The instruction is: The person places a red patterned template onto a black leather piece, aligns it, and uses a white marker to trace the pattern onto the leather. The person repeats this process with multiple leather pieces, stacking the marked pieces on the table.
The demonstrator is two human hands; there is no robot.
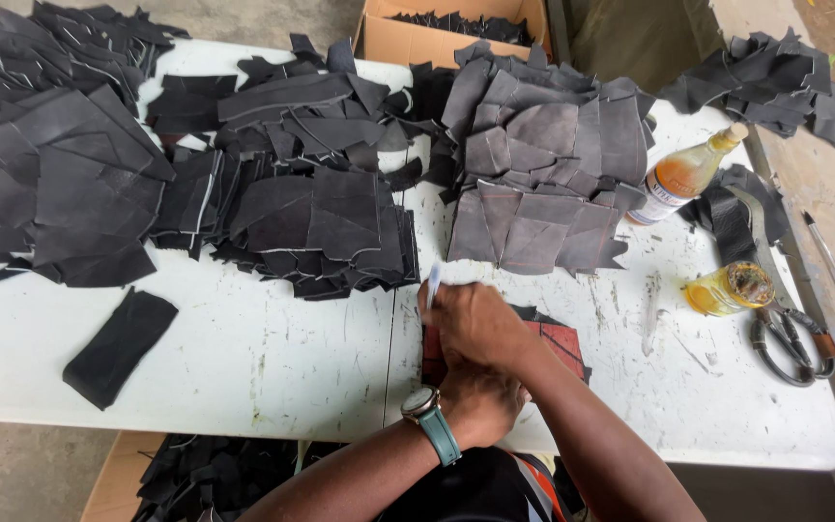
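A white pen (434, 283) is standing nearly upright, its upper end poking out above the knuckles. Beneath it a dark leather piece (558, 340) with a reddish template on top is lying flat on the white table (mostly hidden, only its right part showing), near the table's front edge.

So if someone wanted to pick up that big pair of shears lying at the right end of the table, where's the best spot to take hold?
Probably by the looped handles. The shears lie flat on the white table, handles toward the near edge and the blades pointing away, past the small amber jar. Coming from the near right side seems best: the loops are open there, and the fingers stay clear of the blades and the jar.
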